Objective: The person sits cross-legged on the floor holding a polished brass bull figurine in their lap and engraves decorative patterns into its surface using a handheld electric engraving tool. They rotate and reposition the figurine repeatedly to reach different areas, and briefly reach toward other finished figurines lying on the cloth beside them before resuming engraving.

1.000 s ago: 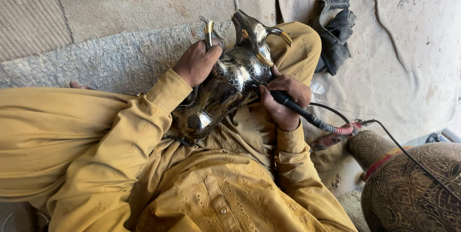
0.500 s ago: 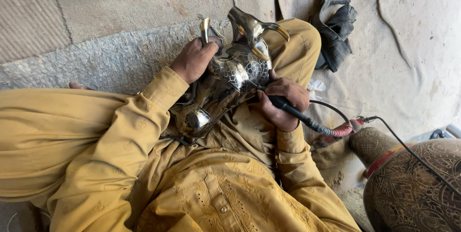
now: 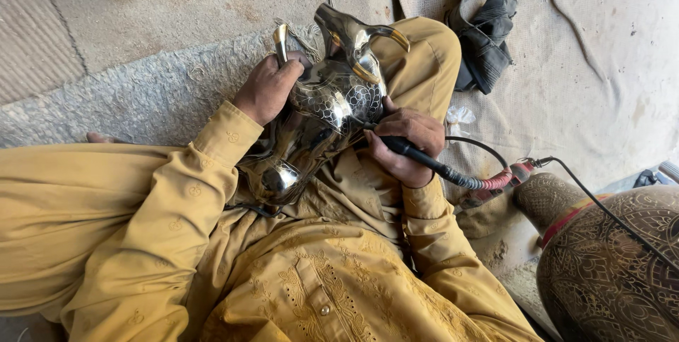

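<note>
Metal jug [image 3: 322, 112] tilted slightly since half second ago, spout now higher; engraving pass looks ongoing. Jug lies in lap, on thighs. Left hand [image 3: 267, 89] clenched round handle side. Right hand [image 3: 404, 145] fingers grasping engraving tool [image 3: 431, 165], tip at jug body. Count: one shiny jug, one tool, one engraved dark pot [image 3: 615, 264] at floor's right edge, one black cloth [image 3: 484, 31].

1. Place: a floor-level metal-engraving workshop; the person works seated on the ground.
2. Flooring: worn, dusty cloth sheets [image 3: 601, 66] and a coarse grey mat [image 3: 141, 101] spread over bare ground.
3. Power tool: a black handheld engraving tool [image 3: 424, 158] with a cable trailing across the floor.
4. Workpiece: a shiny metal jug [image 3: 325, 116], its surface cut with scale patterns.
5. Stock: a large dark engraved vessel [image 3: 615, 264] at lower right.
6. Sundries: a crumpled black rag [image 3: 484, 31].
</note>
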### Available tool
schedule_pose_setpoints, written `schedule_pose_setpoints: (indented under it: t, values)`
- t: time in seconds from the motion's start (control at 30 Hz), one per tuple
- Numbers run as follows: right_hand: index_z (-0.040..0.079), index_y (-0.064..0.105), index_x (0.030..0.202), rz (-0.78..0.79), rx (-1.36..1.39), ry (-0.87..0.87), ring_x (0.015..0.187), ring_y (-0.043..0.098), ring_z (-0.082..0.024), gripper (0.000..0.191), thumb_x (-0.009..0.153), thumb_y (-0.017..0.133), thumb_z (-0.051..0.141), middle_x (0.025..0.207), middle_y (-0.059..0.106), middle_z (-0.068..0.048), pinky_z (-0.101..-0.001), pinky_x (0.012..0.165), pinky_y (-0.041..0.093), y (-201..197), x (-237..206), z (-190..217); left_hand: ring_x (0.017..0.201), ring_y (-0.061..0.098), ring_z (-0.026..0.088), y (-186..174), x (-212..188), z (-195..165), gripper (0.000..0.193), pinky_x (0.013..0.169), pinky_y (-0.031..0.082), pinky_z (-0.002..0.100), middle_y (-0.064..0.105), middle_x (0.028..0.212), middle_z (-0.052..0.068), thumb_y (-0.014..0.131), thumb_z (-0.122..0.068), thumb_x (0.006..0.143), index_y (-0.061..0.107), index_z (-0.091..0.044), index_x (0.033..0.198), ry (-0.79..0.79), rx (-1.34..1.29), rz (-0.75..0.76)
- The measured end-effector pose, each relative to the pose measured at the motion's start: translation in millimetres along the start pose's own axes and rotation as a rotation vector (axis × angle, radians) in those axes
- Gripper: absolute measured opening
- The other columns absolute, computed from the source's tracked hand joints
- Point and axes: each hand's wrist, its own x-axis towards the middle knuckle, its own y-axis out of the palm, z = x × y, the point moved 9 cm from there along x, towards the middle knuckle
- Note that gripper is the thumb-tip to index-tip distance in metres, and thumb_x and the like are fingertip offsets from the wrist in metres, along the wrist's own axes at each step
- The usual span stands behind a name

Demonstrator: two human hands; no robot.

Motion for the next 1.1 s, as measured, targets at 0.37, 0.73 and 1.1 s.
schedule_pose_setpoints:
  t: [0.37, 0.73, 1.1]
  values:
    - [0.003, 0.063, 0.081, -0.036, -0.035, 0.005, 0.068, 0.069, -0.02, 0.015, 0.083, 0.078, -0.001, 0.074, 0.068, -0.01, -0.0372, 0.091, 0.063, -2, -3, -4, 0.057, 0.042, 0.013, -1, -1, -6, 0.04, 0.054, 0.038, 0.035, 0.04, 0.062, -0.001, 0.034, -0.04, 0.105, 0.058, -0.011, 0.091, 0.068, 0.043, -0.006]
    - [0.002, 0.063, 0.082, -0.075, -0.05, 0.016, 0.072, 0.071, -0.022, 0.016, 0.081, 0.079, -0.002, 0.076, 0.069, -0.01, -0.0344, 0.084, 0.062, -2, -6, -6, 0.055, 0.041, 0.013, -2, 0, -6, 0.04, 0.055, 0.037, 0.036, 0.042, 0.06, 0.0, 0.035, -0.039, 0.104, 0.055, -0.012, 0.082, 0.013, -0.015, -0.004]
    - [0.0, 0.06, 0.081, -0.097, -0.023, 0.053, 0.068, 0.067, -0.02, 0.017, 0.082, 0.076, -0.006, 0.073, 0.064, -0.01, -0.039, 0.092, 0.064, -3, -8, -6, 0.056, 0.037, 0.014, 0, 1, 4, 0.041, 0.055, 0.035, 0.037, 0.035, 0.06, 0.0, 0.037, -0.038, 0.104, 0.049, -0.011, 0.076, -0.019, -0.02, -0.003]
